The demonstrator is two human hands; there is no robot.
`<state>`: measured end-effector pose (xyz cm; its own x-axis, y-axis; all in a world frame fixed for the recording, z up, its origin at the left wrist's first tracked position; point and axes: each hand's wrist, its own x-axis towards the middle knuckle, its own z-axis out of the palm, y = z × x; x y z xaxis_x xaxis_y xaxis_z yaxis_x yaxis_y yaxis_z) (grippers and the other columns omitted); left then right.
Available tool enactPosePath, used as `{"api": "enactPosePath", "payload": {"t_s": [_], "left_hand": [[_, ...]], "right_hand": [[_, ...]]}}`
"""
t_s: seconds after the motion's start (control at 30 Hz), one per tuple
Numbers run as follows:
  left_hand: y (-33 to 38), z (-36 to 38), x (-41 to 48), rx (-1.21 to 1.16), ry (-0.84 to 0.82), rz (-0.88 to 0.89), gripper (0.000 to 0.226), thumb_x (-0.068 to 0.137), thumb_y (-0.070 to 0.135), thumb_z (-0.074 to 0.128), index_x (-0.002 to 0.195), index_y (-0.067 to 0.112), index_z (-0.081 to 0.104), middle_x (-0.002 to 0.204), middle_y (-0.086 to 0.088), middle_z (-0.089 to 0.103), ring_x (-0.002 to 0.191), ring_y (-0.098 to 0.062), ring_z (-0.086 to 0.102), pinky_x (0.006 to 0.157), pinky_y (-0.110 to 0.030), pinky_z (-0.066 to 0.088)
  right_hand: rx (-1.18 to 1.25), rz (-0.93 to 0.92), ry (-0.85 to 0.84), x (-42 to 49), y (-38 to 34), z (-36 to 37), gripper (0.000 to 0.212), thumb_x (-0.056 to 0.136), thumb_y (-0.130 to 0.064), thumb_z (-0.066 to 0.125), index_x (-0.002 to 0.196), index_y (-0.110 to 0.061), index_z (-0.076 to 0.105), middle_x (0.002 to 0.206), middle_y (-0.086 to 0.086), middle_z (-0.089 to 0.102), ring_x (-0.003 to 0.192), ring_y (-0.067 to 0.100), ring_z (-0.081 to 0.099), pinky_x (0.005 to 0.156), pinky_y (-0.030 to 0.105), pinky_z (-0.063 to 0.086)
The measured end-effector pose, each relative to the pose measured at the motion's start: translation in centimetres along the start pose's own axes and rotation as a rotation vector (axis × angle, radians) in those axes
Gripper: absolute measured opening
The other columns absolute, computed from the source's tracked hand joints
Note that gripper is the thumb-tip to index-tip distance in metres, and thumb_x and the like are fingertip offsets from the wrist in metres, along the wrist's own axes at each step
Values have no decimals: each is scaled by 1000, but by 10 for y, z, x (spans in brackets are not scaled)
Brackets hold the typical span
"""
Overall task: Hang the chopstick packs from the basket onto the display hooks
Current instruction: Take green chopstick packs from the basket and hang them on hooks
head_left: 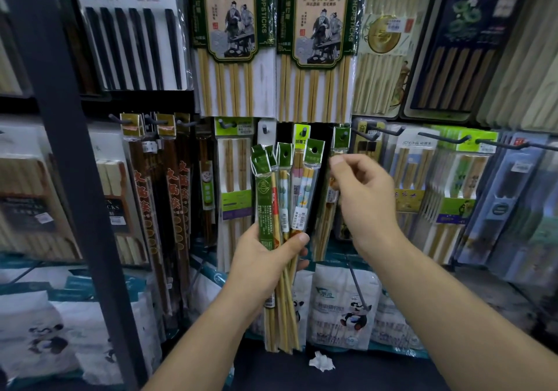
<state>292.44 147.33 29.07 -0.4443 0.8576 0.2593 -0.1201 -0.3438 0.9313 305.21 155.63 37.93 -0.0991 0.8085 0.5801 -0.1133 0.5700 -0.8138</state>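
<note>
My left hand grips a fan of several slim chopstick packs with green header cards, held upright in front of the display. My right hand is raised just to their right, fingers curled and pinched near a green-headed pack that hangs on a hook. Whether the fingers touch that pack is unclear. Bare display hooks stick out to the right of it. The basket is out of sight.
Large hotpot chopstick packs hang in the row above. Dark red packs hang at left behind a dark metal upright. Panda-printed bags fill the lower shelf. A crumpled white paper lies below.
</note>
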Motion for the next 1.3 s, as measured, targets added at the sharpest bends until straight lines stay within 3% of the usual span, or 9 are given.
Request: {"api": "enactPosePath", "payload": {"t_s": [0.43,0.57,0.73,0.93,1.07,1.1,1.13,1.17,1.3], "left_hand": [[-2,1,0,16,-71,-24,56,64,39,95,106,14,69,97,-11,78,89,-29,77,76,-45,64],[2,-1,1,45,-68,28,35,72,41,88,97,22,73,98,-8,79,91,-23,77,76,-29,62],[-1,-2,3,-34,-31,-27,8,91,14,76,99,14,76,79,-2,73,77,-19,72,73,-38,64],[-2,1,2,-61,-19,-59,17,97,7,68,104,18,78,72,2,71,66,-19,72,70,-39,65],[-3,2,3,-80,-31,-51,19,98,5,65,113,14,74,71,-1,68,67,-18,66,71,-40,65],[-2,2,3,-81,-31,-52,18,98,5,66,112,13,74,70,-4,66,69,-21,67,72,-40,65],[-2,2,3,-79,-27,-53,16,97,6,67,111,12,73,71,-7,65,71,-23,68,72,-39,64],[-3,1,3,-73,-21,-53,12,97,7,68,108,9,71,72,-9,65,73,-26,68,71,-39,64],[-2,0,2,-45,-19,-51,8,96,8,70,102,6,65,75,-9,69,74,-26,71,70,-36,64]], "right_hand": [[35,11,-107,-8,-5,6,27,101,-29,62,76,-33,72,67,-11,59,67,8,54,65,28,46],[73,27,-9,8,-11,-1,33,103,-26,58,72,-29,69,61,-14,56,59,3,50,56,19,43],[-10,2,58,25,-8,-8,32,104,-29,55,76,-18,65,51,-17,39,52,2,37,54,10,40],[-6,20,79,33,-3,-7,38,103,-26,57,81,5,60,55,-8,35,56,7,37,62,1,43],[14,34,82,32,-3,-5,39,103,-24,57,71,-1,55,51,-9,32,48,12,46,60,-4,40],[21,40,84,32,-3,-5,40,103,-24,57,70,0,54,52,-7,32,73,32,60,60,-5,39],[30,44,84,33,-3,-5,41,103,-23,57,68,-2,53,51,-7,31,65,0,27,60,-5,39],[34,48,80,33,-4,-5,42,103,-24,57,65,-6,51,50,-10,28,48,12,37,61,-4,39],[43,56,71,34,-7,-3,44,102,-25,58,60,-18,47,49,-11,25,49,9,25,62,1,44]]}}
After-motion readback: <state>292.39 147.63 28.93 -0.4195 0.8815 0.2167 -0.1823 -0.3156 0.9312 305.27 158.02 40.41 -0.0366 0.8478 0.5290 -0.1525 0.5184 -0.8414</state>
